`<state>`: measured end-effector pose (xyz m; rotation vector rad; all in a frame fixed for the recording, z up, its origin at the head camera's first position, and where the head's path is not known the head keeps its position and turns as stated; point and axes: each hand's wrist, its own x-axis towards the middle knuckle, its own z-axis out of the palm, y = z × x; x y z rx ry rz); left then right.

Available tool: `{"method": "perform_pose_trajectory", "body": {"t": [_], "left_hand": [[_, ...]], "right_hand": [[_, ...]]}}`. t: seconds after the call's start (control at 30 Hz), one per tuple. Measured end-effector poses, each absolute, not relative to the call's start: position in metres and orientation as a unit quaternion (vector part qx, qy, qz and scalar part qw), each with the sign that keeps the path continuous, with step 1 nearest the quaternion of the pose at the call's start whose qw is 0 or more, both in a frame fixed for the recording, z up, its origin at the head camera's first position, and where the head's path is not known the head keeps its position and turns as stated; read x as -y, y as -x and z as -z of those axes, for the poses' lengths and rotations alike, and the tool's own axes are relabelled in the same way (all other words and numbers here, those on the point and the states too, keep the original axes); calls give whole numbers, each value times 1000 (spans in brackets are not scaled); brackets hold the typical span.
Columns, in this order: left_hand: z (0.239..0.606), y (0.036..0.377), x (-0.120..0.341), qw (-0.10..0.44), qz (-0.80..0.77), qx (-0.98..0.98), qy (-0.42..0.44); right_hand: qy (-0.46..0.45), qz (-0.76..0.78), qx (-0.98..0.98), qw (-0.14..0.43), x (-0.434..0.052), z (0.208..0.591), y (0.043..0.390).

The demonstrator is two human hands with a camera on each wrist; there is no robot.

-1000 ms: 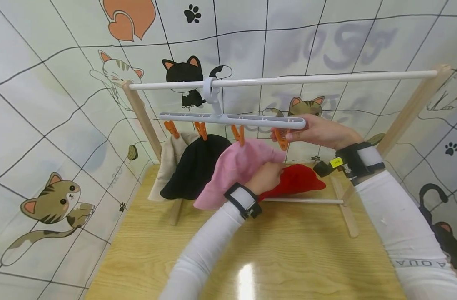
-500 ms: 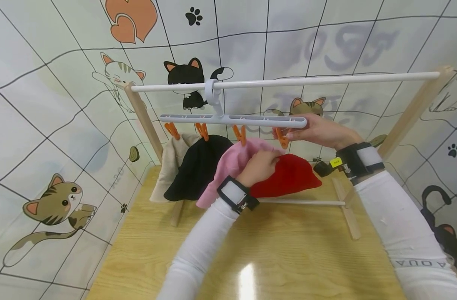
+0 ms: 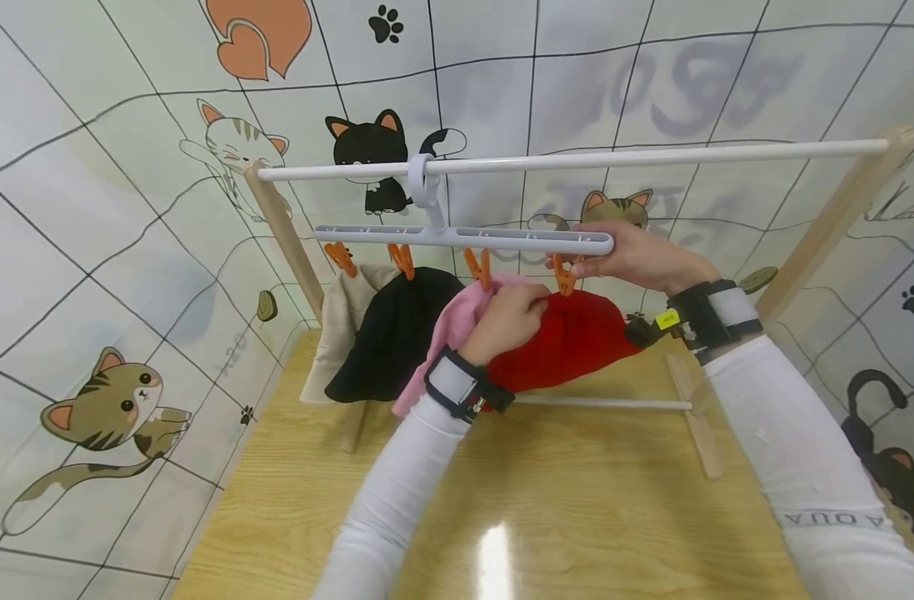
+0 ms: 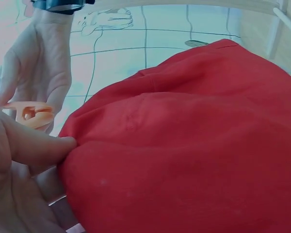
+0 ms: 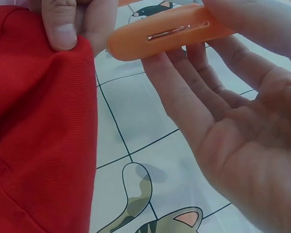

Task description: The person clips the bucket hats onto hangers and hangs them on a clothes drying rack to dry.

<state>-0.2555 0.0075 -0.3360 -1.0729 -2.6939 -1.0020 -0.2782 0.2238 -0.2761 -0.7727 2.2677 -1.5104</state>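
Note:
A white clip hanger [image 3: 464, 239] hangs from the white rod [image 3: 651, 156] of a wooden rack. Its orange clips hold a beige hat [image 3: 340, 321], a black hat [image 3: 392, 333] and a pink hat [image 3: 445, 333]. My left hand [image 3: 527, 308] pinches the edge of a red hat [image 3: 576, 337] and holds it up just under the rightmost orange clip [image 3: 564, 275]. My right hand [image 3: 580, 265] pinches that clip between thumb and fingers. In the right wrist view the orange clip [image 5: 165, 36] lies beside the red hat [image 5: 39, 136]. The red hat [image 4: 194, 136] fills the left wrist view.
The rack's wooden legs [image 3: 692, 417] and lower white bar [image 3: 606, 404] stand on a light wooden table [image 3: 501, 500]. Cat-patterned walls [image 3: 112, 250] close in on the left, back and right.
My left hand has lifted the red hat from low behind the pink hat up to the rightmost clip. My right hand has stayed on that clip.

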Motion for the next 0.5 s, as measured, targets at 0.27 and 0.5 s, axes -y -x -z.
{"method": "perform_pose_trajectory", "body": {"t": [0.27, 0.5], "left_hand": [[335, 257, -2, 17, 330, 887, 321], [333, 258, -1, 9, 358, 877, 321]], "right_hand": [[281, 509, -800, 146, -221, 277, 287], [291, 500, -804, 138, -219, 278, 295]]}}
